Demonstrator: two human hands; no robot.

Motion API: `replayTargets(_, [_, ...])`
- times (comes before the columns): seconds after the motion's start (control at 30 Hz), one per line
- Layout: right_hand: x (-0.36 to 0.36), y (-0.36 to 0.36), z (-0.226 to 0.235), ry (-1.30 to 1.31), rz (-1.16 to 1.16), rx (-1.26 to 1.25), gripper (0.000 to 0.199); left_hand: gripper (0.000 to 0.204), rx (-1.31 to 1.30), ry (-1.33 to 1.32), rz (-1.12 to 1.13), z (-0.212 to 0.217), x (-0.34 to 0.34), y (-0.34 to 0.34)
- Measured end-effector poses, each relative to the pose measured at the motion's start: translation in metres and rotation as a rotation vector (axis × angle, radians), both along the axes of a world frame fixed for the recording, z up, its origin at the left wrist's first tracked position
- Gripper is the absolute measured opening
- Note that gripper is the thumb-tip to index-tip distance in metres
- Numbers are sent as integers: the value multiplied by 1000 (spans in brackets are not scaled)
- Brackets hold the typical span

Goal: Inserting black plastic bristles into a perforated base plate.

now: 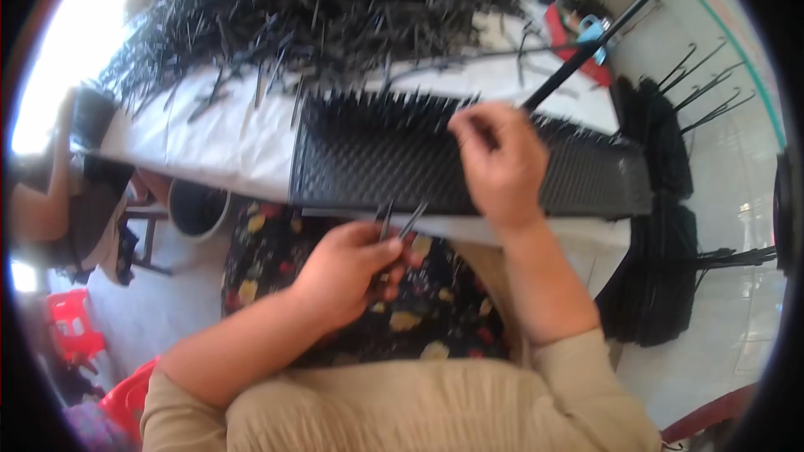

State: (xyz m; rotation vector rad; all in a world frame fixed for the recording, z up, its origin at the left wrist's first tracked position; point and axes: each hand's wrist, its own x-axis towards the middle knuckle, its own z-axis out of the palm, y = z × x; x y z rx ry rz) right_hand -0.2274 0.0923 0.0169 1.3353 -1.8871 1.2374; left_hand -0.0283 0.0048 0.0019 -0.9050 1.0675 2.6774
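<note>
In front of me on the table lies a long black tray with a grid of small cells. Short black pieces stand upright in rows along its far side. My right hand is over the tray's middle with thumb and fingers pinched together. What they hold, if anything, is too small to make out. Below the tray's near edge, my left hand is closed around a few thin dark strips, whose ends stick up past the thumb.
A large heap of black strips covers the table's far side, on a white sheet. A black pole slants in from the upper right. Black stacks with hooked rods stand at right. Another person, a bucket and red stools are left.
</note>
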Motion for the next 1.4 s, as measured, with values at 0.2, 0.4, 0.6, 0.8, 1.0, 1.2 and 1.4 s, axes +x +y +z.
replayTargets(0.2, [13,1,10,189,30,89,29,18,-69,29,-3,-2,7,5])
replayTargets(0.4, [61,31,16,-819,381,128,27,20,-209,142,11,14,4,7])
replayTargets(0.6, [74,35,13,-793,496,94,33,20,-377,150,-22,20,9,4])
replayTargets(0.8, [90,34,26,-960,593,243,33,21,-464,203,-213,11,19,3])
replayTargets(1.0, [88,32,18,-1140,524,-24,21,18,-448,162,-187,17,20,-1])
replayTargets(1.2, [77,34,12,-888,488,162,25,19,-511,153,-220,14,18,0])
replayTargets(1.4, [75,37,9,-1050,545,164,21,21,-506,138,-251,18,17,-3])
